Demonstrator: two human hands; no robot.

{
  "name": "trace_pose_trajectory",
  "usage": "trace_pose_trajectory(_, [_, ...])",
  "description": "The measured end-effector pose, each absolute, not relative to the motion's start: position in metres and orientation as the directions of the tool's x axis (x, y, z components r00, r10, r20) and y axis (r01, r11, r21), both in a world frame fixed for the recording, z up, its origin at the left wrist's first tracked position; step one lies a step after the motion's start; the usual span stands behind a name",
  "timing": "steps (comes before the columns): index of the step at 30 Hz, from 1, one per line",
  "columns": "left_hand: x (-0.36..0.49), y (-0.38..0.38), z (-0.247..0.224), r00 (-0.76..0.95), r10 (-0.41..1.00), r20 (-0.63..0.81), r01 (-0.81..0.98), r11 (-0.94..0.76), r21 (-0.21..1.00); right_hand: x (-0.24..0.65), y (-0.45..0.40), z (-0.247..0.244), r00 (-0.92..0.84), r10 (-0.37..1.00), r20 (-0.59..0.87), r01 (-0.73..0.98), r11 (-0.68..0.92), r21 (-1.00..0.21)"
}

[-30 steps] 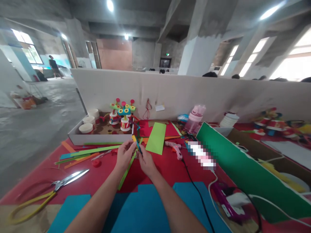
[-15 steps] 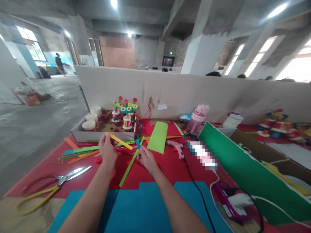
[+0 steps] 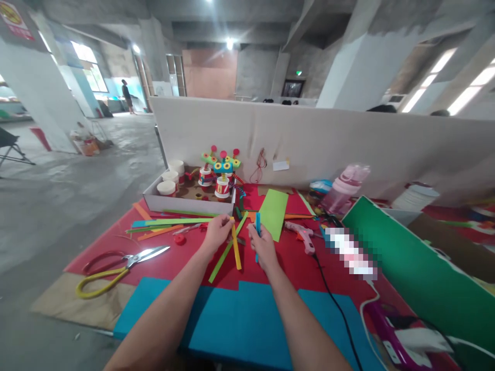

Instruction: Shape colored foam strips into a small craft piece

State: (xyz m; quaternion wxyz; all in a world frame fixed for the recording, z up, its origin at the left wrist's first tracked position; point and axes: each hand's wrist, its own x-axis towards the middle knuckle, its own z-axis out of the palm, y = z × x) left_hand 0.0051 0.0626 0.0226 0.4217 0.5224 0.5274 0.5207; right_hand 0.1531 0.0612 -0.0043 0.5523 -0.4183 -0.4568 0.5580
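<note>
My left hand pinches the upper end of a yellow paper strip, which hangs down and slightly right. Closed around a blue paper strip is my right hand; the strip stands nearly upright and sticks out above and below the fingers. A lime green strip lies slantwise on the red table top behind the yellow one. To the left of my left hand lie several green, orange and blue strips. A wide green paper sheet lies beyond my right hand.
Large scissors lie open at left. A shallow box holds paper cups and cup figures. At right are a pink glue gun, its black cord, a pink bottle, a power strip and a green-sided box.
The yellow strip has swung from pointing right to hanging down. My hands have come closer together, and the blue strip now stands upright. The whole view has shifted left.
</note>
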Motion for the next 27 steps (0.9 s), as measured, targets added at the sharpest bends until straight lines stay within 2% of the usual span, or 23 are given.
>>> trace_pose_trajectory(7, [0.022,0.058,0.01,0.036,0.999,0.002,0.107,-0.006,0.994,0.158,0.066,-0.009,-0.034,0.999,-0.011,-0.251,-0.02,-0.968])
trace_pose_trajectory(9, [0.025,0.055,0.012,0.127,0.992,0.014,0.185,-0.038,0.982,0.159,0.067,-0.01,-0.021,1.0,-0.019,-0.242,-0.023,-0.97])
trace_pose_trajectory(11, [0.02,0.054,0.02,0.179,0.98,0.09,0.314,-0.144,0.939,0.161,0.069,-0.013,-0.006,1.0,-0.025,-0.231,-0.026,-0.973])
trace_pose_trajectory(14, [-0.013,0.058,0.035,0.065,0.95,0.306,0.561,-0.288,0.776,0.162,0.073,-0.019,0.013,0.999,-0.038,-0.228,-0.034,-0.973])
trace_pose_trajectory(16, [-0.047,0.065,0.041,-0.026,0.934,0.357,0.762,-0.212,0.612,0.163,0.076,-0.023,0.027,0.999,-0.044,-0.242,-0.037,-0.97])
trace_pose_trajectory(18, [-0.081,0.072,0.04,-0.048,0.947,0.319,0.903,-0.095,0.419,0.163,0.077,-0.025,0.035,0.998,-0.046,-0.257,-0.035,-0.966])
trace_pose_trajectory(21, [-0.116,0.076,0.029,0.004,0.982,0.189,0.979,-0.042,0.197,0.163,0.076,-0.023,0.022,0.999,-0.046,-0.263,-0.039,-0.964])
trace_pose_trajectory(23, [-0.127,0.073,0.021,0.066,0.988,0.142,0.983,-0.089,0.161,0.164,0.074,-0.021,0.012,0.999,-0.046,-0.269,-0.041,-0.962])
trace_pose_trajectory(27, [-0.144,0.066,0.016,0.216,0.958,0.186,0.938,-0.257,0.234,0.164,0.072,-0.019,0.007,0.999,-0.037,-0.284,-0.033,-0.958])
